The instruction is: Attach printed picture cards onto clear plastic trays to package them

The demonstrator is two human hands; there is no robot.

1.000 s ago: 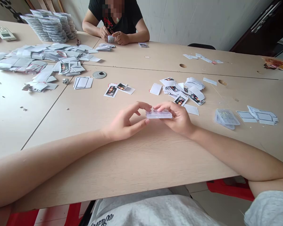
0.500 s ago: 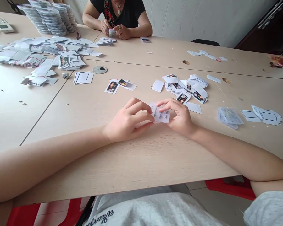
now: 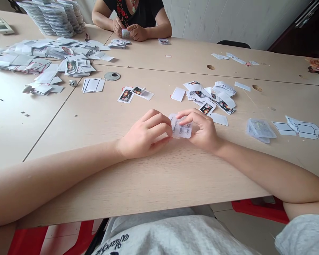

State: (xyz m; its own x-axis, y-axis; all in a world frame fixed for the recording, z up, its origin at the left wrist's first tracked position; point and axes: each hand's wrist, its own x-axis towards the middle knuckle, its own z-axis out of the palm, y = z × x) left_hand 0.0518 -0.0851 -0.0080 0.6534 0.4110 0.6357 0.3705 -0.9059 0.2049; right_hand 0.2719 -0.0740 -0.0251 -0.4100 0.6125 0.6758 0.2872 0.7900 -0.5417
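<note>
Pale laminate work table (image 3: 159,184), joined from several panels, viewed from its near edge. Nearest item: a clear plastic pack (image 3: 180,130), small and flat, holding small metal-looking pieces too fine to identify, positioned centrally between both hands, close to the tabletop; whether it touches cannot be told. Handling estimate: light, thin, fairly stiff, probably slippery, possibly brittle at the corners; the outer edges look the safest hold. Left hand (image 3: 145,134): fingers curled and close together, fingertips (image 3: 170,130) pressed to the pack's left edge. Right hand (image 3: 202,130): fingers bent over the pack's upper edge, apparently pinching it; thumb hidden. To the right, a loose stack of similar clear packs (image 3: 259,130) and black-framed white cards (image 3: 303,128). Ahead, a scattered heap of printed paper cards (image 3: 210,99). At the far side, a co-worker's hands (image 3: 130,33) grip a small pack (image 3: 126,34); tall stacks of clear packs (image 3: 51,17) stand to the far left.
</note>
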